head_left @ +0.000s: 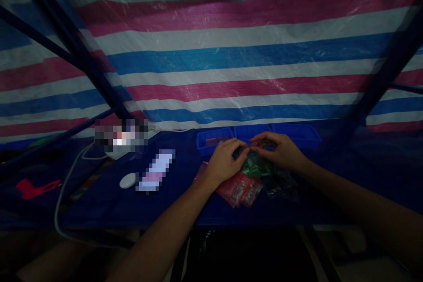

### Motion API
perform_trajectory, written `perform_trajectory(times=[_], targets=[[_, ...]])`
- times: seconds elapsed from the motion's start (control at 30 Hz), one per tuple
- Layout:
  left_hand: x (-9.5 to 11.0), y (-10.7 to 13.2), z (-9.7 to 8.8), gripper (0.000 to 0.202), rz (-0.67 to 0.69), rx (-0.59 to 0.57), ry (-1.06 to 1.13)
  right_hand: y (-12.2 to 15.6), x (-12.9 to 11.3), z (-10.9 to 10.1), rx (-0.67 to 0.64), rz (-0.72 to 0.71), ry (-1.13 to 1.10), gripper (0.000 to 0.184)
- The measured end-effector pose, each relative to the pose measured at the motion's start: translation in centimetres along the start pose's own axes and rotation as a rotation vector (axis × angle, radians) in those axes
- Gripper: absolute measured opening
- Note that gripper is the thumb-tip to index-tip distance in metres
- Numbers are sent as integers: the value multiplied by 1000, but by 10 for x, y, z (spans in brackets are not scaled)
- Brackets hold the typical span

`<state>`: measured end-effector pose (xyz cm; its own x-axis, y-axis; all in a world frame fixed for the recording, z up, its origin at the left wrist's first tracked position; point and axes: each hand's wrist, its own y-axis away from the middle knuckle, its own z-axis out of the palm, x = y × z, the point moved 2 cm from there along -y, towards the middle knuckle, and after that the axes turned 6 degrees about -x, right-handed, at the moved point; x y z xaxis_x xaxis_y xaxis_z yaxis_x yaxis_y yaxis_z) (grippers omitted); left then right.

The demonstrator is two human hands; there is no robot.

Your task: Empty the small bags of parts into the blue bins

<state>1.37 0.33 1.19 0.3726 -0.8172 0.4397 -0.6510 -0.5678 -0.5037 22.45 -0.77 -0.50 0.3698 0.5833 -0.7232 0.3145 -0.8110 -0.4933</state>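
My left hand [227, 159] and my right hand [279, 150] meet fingertip to fingertip above the table, both closed in a pinch. Whatever sits between the fingers is too small and dim to make out. Under and in front of my left hand lie red plastic bags [228, 189] with small packed pieces inside. Green plastic bags [257, 165] lie just below the fingertips. Clear bags with dark contents [282, 187] rest below my right hand. Just behind the hands stands a row of blue bins [214, 134]; a reddish packet shows in the left one.
On the blue table [109, 202], a blurred-out phone [156, 171] lies to the left beside a white round object [128, 180]. Further left are a white cable [64, 189] and a red object [35, 188]. A striped sheet [231, 61] hangs behind, between blue metal posts [393, 61].
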Motion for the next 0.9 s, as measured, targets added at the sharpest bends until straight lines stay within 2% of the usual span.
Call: perform_trajectory(times=[0.23,0.5,0.7,0.8,0.9], targets=[[2,2,-1,18,2,42,3,1,-4,2,-45,-21,-38,36],[2,-4,-5,18,55,58,26,3,-3,4,-87,-6,-41,33],[0,-26,-16,16,105,-81,-60,2,7,5,11,56,-88,38],[-6,-29,-17,14,103,-102,-40,0,13,4,65,87,-150,40],[-13,-22,-13,15,93,-73,21,-1,18,2,93,115,-210,43]])
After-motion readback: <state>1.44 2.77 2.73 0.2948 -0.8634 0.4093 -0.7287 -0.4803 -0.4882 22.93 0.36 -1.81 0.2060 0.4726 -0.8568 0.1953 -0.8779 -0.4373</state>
